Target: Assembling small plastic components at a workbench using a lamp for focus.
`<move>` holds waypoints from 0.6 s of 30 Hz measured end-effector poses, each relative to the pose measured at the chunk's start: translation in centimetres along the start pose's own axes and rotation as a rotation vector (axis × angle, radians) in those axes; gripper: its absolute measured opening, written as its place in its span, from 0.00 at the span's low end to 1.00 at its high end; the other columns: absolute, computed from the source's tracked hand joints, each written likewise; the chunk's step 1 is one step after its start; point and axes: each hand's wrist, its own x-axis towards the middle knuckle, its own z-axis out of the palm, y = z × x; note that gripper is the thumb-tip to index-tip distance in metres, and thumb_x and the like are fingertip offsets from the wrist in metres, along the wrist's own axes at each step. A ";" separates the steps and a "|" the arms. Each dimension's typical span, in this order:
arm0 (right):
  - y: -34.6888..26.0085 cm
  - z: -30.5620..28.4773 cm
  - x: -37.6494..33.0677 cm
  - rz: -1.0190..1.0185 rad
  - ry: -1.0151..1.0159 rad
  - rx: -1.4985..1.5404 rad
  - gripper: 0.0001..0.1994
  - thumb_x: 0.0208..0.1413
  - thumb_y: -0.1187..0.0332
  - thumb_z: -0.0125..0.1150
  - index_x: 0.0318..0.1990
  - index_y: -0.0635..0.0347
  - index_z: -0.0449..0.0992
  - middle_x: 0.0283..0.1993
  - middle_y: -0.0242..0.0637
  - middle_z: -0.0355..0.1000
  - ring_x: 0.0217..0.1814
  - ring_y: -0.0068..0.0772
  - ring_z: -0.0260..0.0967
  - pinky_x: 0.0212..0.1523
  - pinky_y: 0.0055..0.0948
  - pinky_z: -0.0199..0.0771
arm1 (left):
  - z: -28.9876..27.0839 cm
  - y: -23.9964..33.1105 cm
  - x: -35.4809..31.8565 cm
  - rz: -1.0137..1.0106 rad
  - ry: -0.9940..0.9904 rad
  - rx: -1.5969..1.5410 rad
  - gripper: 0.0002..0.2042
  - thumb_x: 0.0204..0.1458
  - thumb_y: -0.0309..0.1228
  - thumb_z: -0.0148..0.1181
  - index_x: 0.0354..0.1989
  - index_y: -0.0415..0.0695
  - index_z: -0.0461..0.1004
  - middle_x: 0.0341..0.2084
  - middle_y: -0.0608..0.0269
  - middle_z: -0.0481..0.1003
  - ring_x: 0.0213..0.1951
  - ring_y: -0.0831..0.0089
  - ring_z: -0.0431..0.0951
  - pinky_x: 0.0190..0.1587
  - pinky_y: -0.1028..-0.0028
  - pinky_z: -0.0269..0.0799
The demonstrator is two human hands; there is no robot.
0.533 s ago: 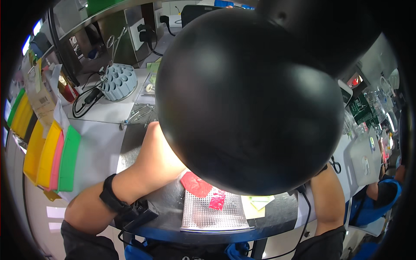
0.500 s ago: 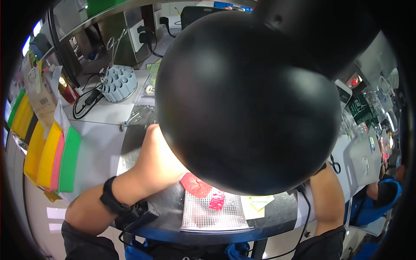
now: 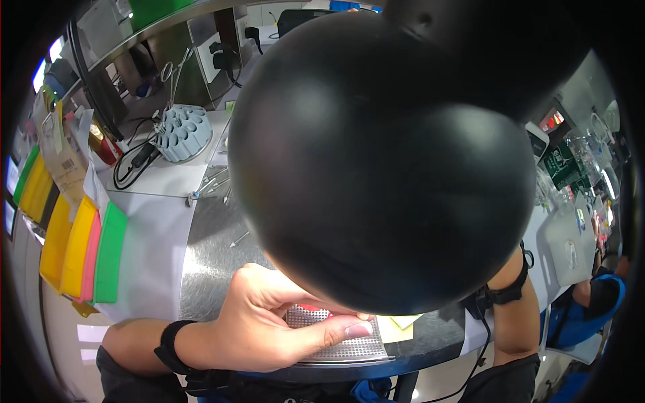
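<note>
1. Leaning low over the bench, the person blocks much of the view with a large black rounded shape [image 3: 383, 161], apparently a device close to the head camera.

2. Left hand [image 3: 269, 322]: resting on a perforated grey tray [image 3: 349, 346] at the near edge of the metal bench [image 3: 208, 255]. Fingers curled, thumb stretched flat along the tray's surface. Whether anything is pinched under the fingers, I cannot tell; the tips are tucked under the black shape.

3. A small red piece [image 3: 314, 309] shows on the tray just beside the curled fingers, mostly hidden. Touching or only close, unclear.

4. Right hand: out of sight behind the black shape. Only the right forearm with its dark wrist strap [image 3: 507, 292] shows, so open or closed cannot be judged.

5. Around: a yellow note [image 3: 396, 328] just right of the tray; loose metal pins [image 3: 215, 185] farther back; a pale blue round holder [image 3: 181, 131] with tools; yellow, pink and green bins [image 3: 80, 248] at the left.

6. Risks, as I judge them: the tray sits near the bench edge, so a push from the resting palm could slide it off. With sight so blocked, fingers may knock the red piece loose or misplace it in the holes.
</note>
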 end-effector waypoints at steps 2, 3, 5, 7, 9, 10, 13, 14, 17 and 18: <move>-1.4 -1.5 0.5 0.165 -0.269 0.200 0.16 0.47 0.65 0.73 0.42 0.63 0.81 0.43 0.44 0.80 0.42 0.53 0.79 0.42 0.39 0.80 | 0.3 0.0 0.0 -0.008 0.035 -0.029 0.11 0.50 0.21 0.74 0.43 0.36 0.85 0.38 0.54 0.86 0.40 0.74 0.86 0.45 0.77 0.80; -1.3 -0.1 0.4 -0.092 -0.058 0.070 0.15 0.46 0.62 0.75 0.38 0.61 0.82 0.40 0.40 0.81 0.37 0.51 0.80 0.37 0.41 0.81 | 0.4 -0.1 0.0 -0.009 0.068 -0.060 0.10 0.49 0.21 0.74 0.41 0.36 0.85 0.37 0.54 0.86 0.39 0.74 0.86 0.44 0.77 0.80; -2.6 -0.6 0.5 -0.145 -0.058 0.061 0.16 0.46 0.61 0.76 0.39 0.61 0.83 0.42 0.39 0.81 0.40 0.51 0.81 0.40 0.42 0.81 | 0.3 -0.2 0.1 0.010 0.059 -0.075 0.10 0.49 0.21 0.74 0.41 0.36 0.85 0.36 0.54 0.86 0.38 0.73 0.87 0.43 0.76 0.80; -3.4 -0.4 0.4 -0.199 -0.054 0.058 0.17 0.46 0.59 0.77 0.40 0.60 0.84 0.44 0.39 0.82 0.43 0.51 0.82 0.44 0.43 0.82 | 0.3 -0.3 0.2 0.025 0.051 -0.084 0.10 0.49 0.21 0.74 0.40 0.36 0.86 0.35 0.54 0.86 0.37 0.73 0.87 0.42 0.76 0.80; -3.6 0.3 0.1 -0.192 -0.053 0.099 0.19 0.46 0.49 0.74 0.35 0.56 0.85 0.33 0.34 0.78 0.32 0.42 0.77 0.34 0.38 0.76 | 0.4 -0.2 0.3 0.032 0.045 -0.045 0.09 0.49 0.20 0.74 0.39 0.36 0.86 0.36 0.55 0.86 0.38 0.71 0.87 0.43 0.76 0.80; -3.9 0.5 0.0 -0.186 -0.056 0.115 0.21 0.46 0.43 0.73 0.32 0.53 0.85 0.28 0.32 0.76 0.26 0.38 0.74 0.29 0.35 0.73 | 0.4 -0.1 0.2 0.032 0.044 -0.047 0.09 0.49 0.20 0.74 0.39 0.36 0.86 0.36 0.55 0.86 0.38 0.71 0.87 0.43 0.76 0.80; -5.1 2.2 -0.5 -0.141 0.081 0.179 0.28 0.44 0.32 0.71 0.20 0.50 0.80 0.17 0.29 0.70 0.16 0.29 0.68 0.18 0.28 0.65 | 0.2 -0.1 -0.1 0.022 0.024 -0.052 0.08 0.50 0.18 0.71 0.40 0.37 0.86 0.37 0.55 0.86 0.38 0.69 0.86 0.45 0.74 0.80; -5.1 2.5 -0.5 -0.125 0.102 0.170 0.27 0.44 0.34 0.72 0.21 0.50 0.81 0.20 0.29 0.71 0.18 0.29 0.70 0.20 0.28 0.66 | 0.1 -0.2 -0.1 0.018 0.017 -0.054 0.08 0.51 0.18 0.70 0.40 0.37 0.86 0.37 0.55 0.86 0.39 0.68 0.86 0.45 0.74 0.80; -5.2 1.6 -0.6 -0.081 0.066 0.171 0.23 0.42 0.39 0.75 0.25 0.50 0.82 0.26 0.28 0.75 0.25 0.30 0.74 0.27 0.28 0.71 | 0.1 -0.4 -0.1 0.011 0.003 -0.063 0.08 0.52 0.17 0.68 0.40 0.37 0.86 0.38 0.54 0.85 0.40 0.68 0.86 0.47 0.73 0.79; -5.2 1.3 -0.3 -0.067 0.047 0.179 0.22 0.42 0.40 0.76 0.26 0.50 0.83 0.28 0.28 0.77 0.28 0.30 0.76 0.29 0.28 0.73 | 0.0 -0.5 -0.1 0.007 -0.004 -0.075 0.08 0.53 0.17 0.67 0.40 0.37 0.86 0.38 0.54 0.85 0.41 0.68 0.86 0.48 0.73 0.79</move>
